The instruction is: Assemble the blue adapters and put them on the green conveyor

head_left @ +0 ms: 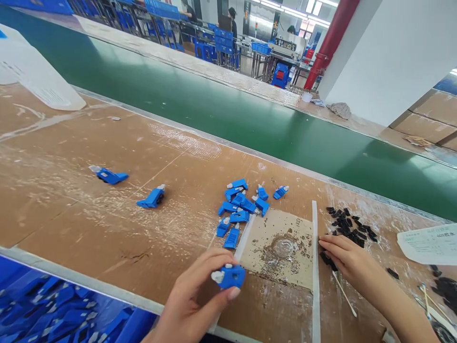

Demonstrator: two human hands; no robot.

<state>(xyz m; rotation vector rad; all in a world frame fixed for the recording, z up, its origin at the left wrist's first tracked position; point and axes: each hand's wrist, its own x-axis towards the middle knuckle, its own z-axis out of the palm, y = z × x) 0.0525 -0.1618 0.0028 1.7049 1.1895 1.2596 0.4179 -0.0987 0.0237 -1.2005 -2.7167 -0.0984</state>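
My left hand (200, 295) pinches a blue plastic part (233, 276) with a whitish lumpy tip between thumb and fingers, above the table's front. To the right, my right hand (348, 259) is low over the table, fingers pressed together beside a white strip (315, 267). Black pieces (327, 261) lie under and beside its fingers; whatever is at the fingertips is hidden. Below that hand lies a cotton swab (344, 294). Between the hands is a cardboard square (259, 233) with a clear wet puddle (284, 247). Several similar blue parts (246, 204) are clustered behind it.
Two blue parts (109, 176) (152, 197) lie apart on the left. A blue bin (141, 324) full of such parts stands front left. Small black pieces (346, 224) are scattered right, near a white labelled sheet (430, 244). A green conveyor belt (228, 109) runs behind the table.
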